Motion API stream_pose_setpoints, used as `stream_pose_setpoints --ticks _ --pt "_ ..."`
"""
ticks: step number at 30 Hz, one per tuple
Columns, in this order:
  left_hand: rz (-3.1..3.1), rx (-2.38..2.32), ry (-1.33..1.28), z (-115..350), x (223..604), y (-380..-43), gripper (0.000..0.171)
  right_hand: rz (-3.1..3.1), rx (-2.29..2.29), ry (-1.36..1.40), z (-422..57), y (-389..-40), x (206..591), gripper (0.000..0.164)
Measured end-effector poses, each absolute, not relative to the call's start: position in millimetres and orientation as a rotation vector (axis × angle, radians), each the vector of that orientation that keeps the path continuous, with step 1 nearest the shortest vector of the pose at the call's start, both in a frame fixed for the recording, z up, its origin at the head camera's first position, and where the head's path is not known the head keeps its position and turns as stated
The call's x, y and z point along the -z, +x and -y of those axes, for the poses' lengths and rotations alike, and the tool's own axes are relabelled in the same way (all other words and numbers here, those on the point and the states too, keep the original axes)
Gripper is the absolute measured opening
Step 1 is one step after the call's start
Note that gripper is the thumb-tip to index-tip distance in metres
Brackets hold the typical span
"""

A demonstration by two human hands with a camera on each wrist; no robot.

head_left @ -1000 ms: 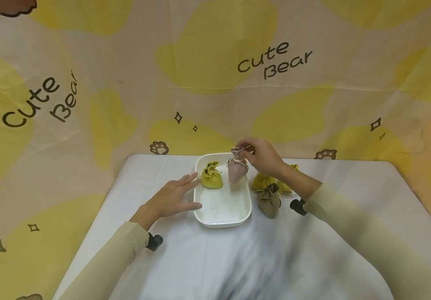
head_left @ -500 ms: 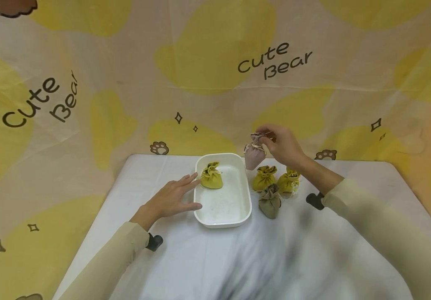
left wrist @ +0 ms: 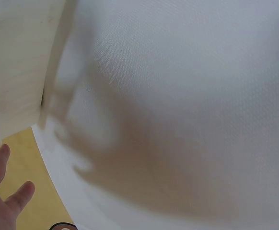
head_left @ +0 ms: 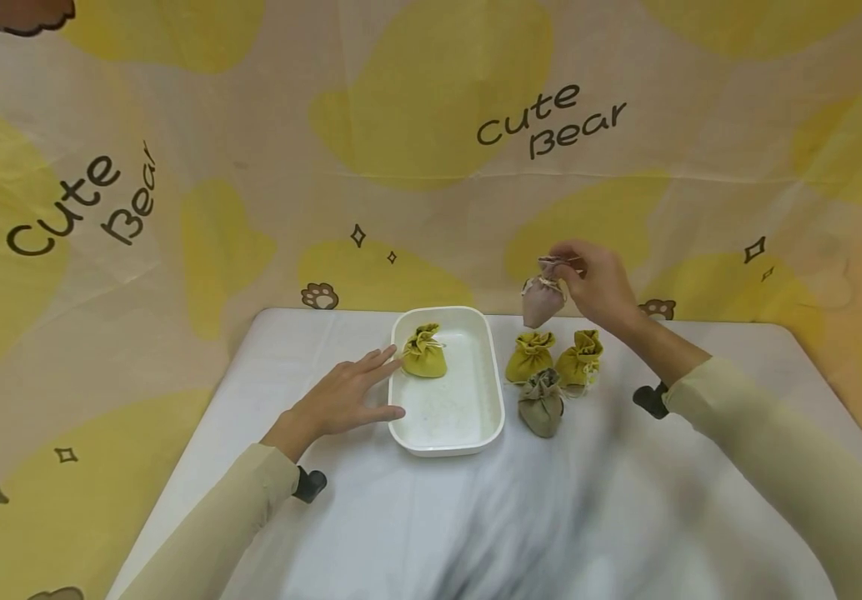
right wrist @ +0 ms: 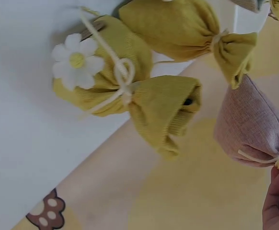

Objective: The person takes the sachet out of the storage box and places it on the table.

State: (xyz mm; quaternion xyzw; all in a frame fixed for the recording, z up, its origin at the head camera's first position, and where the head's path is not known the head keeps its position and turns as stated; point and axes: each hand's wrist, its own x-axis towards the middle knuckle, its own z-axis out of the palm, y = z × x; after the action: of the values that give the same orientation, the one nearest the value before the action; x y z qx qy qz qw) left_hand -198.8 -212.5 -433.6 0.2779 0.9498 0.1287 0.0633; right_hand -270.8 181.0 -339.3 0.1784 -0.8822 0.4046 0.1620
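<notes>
My right hand (head_left: 598, 283) pinches a mauve drawstring pouch (head_left: 543, 302) by its gathered neck, holding it up behind the other pouches. In the right wrist view the mauve pouch (right wrist: 252, 125) hangs beside two yellow pouches, its cord close to my fingertips (right wrist: 278, 179). My left hand (head_left: 344, 395) has its fingers spread at the left rim of a white tray (head_left: 446, 446). Inside that tray, toward the back left, sits a yellow drawstring pouch (head_left: 423, 357). The left wrist view catches the tray's outer wall (left wrist: 19, 62) and part of my left hand (left wrist: 0, 191).
Right of the tray stand a yellow pouch (head_left: 529, 358), another yellow pouch (head_left: 578, 360) bearing a white flower (right wrist: 77, 61), and an olive-grey pouch (head_left: 541, 405) in front. All rest on a white-covered table (head_left: 371, 533). A printed cloth backdrop (head_left: 416, 117) rises behind the table.
My right hand has carried the mauve pouch up and rightward, from over the tray to behind the pouches on the right. The left hand has stayed at the tray rim.
</notes>
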Motion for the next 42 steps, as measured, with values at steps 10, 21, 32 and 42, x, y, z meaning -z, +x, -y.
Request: stream_pose_setpoints --ticks 10,21,32,42 --pt "-2.868 -0.389 0.848 212 434 -199 0.087 2.538 -1.156 0.455 -200 -270 354 0.022" --pt "-2.875 -0.391 0.853 212 433 -199 0.087 2.596 -1.090 0.460 -214 -269 370 0.020" --pt "-2.867 -0.406 0.856 212 433 -199 0.087 2.682 -1.047 0.566 -219 -266 393 0.020" --pt "-2.877 -0.381 0.861 211 433 -199 0.087 2.768 -0.987 0.559 -220 -265 403 0.020"
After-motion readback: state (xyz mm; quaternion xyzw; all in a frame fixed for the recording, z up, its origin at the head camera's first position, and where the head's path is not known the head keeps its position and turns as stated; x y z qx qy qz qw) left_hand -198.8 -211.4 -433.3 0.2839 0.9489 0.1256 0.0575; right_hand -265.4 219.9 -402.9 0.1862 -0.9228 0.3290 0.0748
